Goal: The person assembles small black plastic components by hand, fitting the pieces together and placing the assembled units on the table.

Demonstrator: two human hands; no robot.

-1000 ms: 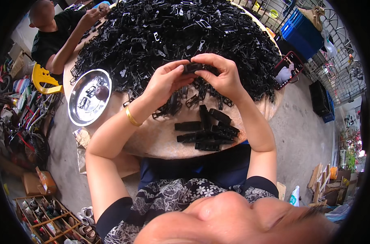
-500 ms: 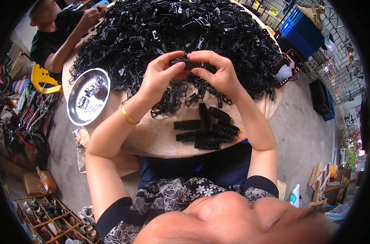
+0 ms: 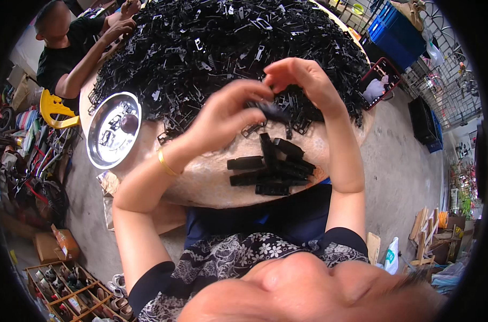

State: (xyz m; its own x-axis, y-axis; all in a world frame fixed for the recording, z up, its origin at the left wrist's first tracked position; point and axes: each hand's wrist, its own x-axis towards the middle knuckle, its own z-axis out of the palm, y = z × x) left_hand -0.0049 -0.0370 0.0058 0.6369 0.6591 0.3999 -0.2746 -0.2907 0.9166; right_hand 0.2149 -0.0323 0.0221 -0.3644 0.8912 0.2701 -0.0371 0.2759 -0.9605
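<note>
My left hand (image 3: 230,115) is smeared by motion, its thumb and fingers closed around a black plastic part (image 3: 276,111) in front of the big heap. Up and to the right of it, my right hand (image 3: 311,83) arches over the heap with bent fingers; nothing shows in its grasp, though its thumb is mostly hidden. The heap of small black plastic pieces (image 3: 201,48) covers most of the round table (image 3: 201,185). Nearer to me lies a loose stack of long black parts (image 3: 271,172), below both hands.
A shiny metal dish (image 3: 95,155) with a dark round thing and a few pieces stands at the table's left. A phone (image 3: 381,83) leans at the right edge. Another person (image 3: 67,59) works at the far left, beside a yellow chair (image 3: 53,110). Blue crates (image 3: 397,40) stand right.
My hands have come apart. The left has drawn down toward me with the black part, while the right has moved slightly right and up. The other person's hands have shifted.
</note>
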